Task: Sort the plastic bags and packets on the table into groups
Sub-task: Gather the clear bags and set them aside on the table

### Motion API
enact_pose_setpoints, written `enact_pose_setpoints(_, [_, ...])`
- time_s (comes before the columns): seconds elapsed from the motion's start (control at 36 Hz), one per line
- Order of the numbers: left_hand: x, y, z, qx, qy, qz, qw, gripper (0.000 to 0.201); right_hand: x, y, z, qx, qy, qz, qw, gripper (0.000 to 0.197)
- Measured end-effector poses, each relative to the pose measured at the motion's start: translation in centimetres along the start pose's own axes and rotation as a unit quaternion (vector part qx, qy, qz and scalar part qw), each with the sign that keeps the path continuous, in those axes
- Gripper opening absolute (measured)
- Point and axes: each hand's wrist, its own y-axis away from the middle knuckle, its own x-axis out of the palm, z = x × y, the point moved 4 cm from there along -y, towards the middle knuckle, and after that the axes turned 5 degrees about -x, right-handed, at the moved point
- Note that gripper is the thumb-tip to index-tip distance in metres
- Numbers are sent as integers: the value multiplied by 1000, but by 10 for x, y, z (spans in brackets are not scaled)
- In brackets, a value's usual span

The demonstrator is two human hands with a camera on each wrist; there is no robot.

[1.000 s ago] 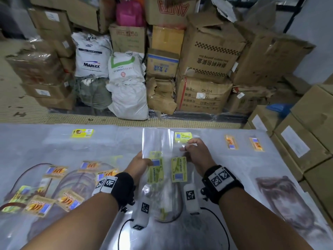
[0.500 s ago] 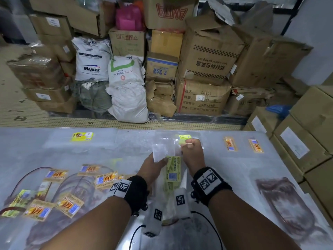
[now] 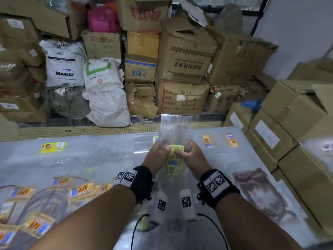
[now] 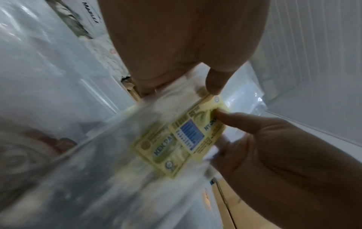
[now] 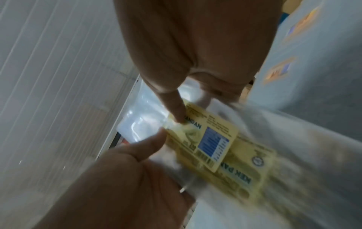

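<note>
Storeroom table (image 3: pixel 100 156), cartons behind. Left hand (image 3: pixel 156 157) and right hand (image 3: pixel 191 156) pinch clear yellow-labelled packets (image 3: pixel 173 159) between them, raised above the surface; long axis runs away from the person, open clear end beyond the fingers.

Cardboard boxes (image 3: pixel 183 56) and white sacks (image 3: pixel 106 94) stacked behind the table.

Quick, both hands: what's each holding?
Left hand: pinching the yellow-labelled clear bags.
Right hand: pinching the same bags.
</note>
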Motion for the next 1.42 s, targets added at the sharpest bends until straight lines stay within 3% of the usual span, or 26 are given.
enact_pose_setpoints(0.11, [25,-7,-12,18,-12,22,1000,15,-22,0,1,-26,64,-65,996,29])
enact_pose_setpoints(0.31, [53,-16,-19,45,-27,32,998,15,-52,2,0,-83,102,-104,986,30])
enact_pose_setpoints(0.53, [63,-20,-4,45,-61,52,996,33,-60,-4,-28,-48,104,-64,991,43])
enact_pose_setpoints(0.61, [60,-23,15,-9,-83,38,996,23,-59,-2,-40,-28,97,-51,994,56])
enact_pose_setpoints(0.67, [57,-31,30,-36,-87,25,995,39,-61,-7,-50,-23,90,-46,995,64])
enact_pose_setpoints(0.69, [57,-32,32,-43,-95,24,994,38,-62,-11,-56,-25,95,-40,994,65])
enact_pose_setpoints(0.78, [60,-32,27,-49,-111,18,992,24,-61,-12,-48,-27,110,-28,993,57])
enact_pose_setpoints(0.89, [65,-33,23,-41,-131,22,990,33,-59,-11,-34,-31,150,-9,988,40])
enact_pose_setpoints(0.97, [64,-35,20,-48,-145,2,988,30,-61,-12,-27,-47,143,-11,989,30])
enact_pose_setpoints(1.11, [64,-36,22,-45,-155,0,987,29,-62,-14,-28,-47,143,-9,988,26])
enact_pose_setpoints(1.25, [62,-36,34,-57,-193,11,979,32,-60,-10,-35,-25,151,13,988,40])
enact_pose_setpoints(1.42, [59,-40,28,-52,-209,8,977,24,-62,-16,-38,-9,169,14,985,21])
